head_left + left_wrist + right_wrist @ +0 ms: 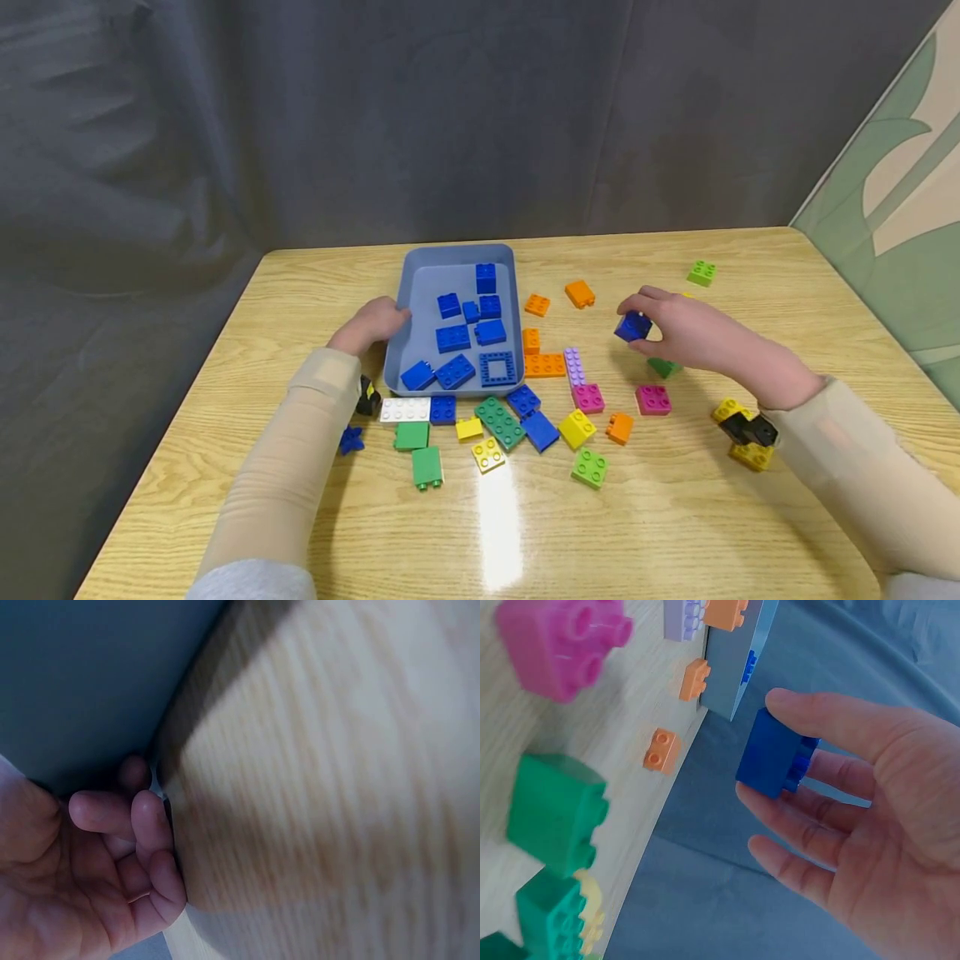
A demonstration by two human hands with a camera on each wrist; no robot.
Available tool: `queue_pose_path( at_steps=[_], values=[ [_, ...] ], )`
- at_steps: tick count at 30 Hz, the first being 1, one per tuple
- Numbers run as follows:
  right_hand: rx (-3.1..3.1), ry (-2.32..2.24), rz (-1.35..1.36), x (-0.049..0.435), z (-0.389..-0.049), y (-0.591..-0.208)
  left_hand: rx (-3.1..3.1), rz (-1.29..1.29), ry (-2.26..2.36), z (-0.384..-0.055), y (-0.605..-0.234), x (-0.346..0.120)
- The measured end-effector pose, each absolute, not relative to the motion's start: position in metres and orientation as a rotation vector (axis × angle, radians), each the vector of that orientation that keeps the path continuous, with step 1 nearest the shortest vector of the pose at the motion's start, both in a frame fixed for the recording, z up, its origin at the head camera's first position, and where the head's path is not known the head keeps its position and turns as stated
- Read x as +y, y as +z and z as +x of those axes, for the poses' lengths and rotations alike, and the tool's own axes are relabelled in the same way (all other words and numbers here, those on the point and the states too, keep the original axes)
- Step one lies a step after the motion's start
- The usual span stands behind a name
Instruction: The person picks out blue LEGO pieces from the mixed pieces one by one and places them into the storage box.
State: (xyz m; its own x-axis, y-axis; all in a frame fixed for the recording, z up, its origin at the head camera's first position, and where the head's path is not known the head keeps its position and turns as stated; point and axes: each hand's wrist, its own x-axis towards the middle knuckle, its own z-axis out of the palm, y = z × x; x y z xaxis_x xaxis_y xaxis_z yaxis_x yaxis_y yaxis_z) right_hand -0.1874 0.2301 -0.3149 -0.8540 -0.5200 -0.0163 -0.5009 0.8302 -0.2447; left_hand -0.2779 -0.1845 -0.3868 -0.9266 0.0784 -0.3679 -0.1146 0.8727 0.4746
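A blue-grey tray [457, 257] holds several blue toy bricks [453, 337]. My left hand [372, 323] grips its left rim, the thumb lying over the edge. In the left wrist view the fingers [154, 825] of this hand are curled. To the right of the tray, my right hand [678, 329] pinches a blue toy brick [632, 326] between thumb and fingers, above the table. The right wrist view shows this blue brick [769, 754] with its studs turned toward the palm. Green bricks [555, 814] and a magenta brick [559, 645] lie near that hand.
Loose bricks in several colours lie on the wooden table [315, 550], including orange bricks [545, 365], a white brick [406, 409], a dark green brick [500, 423] and a lime brick [590, 468]. A dark curtain [450, 117] hangs behind the table.
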Motion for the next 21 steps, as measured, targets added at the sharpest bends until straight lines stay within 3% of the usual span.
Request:
queue_pose_path(
  at_steps=[21],
  values=[
    [2.898, -0.286, -1.064, 0.159, -0.233, -0.31, 2.613, -0.081, 0.765, -0.274, -0.381, -0.184]
  ],
)
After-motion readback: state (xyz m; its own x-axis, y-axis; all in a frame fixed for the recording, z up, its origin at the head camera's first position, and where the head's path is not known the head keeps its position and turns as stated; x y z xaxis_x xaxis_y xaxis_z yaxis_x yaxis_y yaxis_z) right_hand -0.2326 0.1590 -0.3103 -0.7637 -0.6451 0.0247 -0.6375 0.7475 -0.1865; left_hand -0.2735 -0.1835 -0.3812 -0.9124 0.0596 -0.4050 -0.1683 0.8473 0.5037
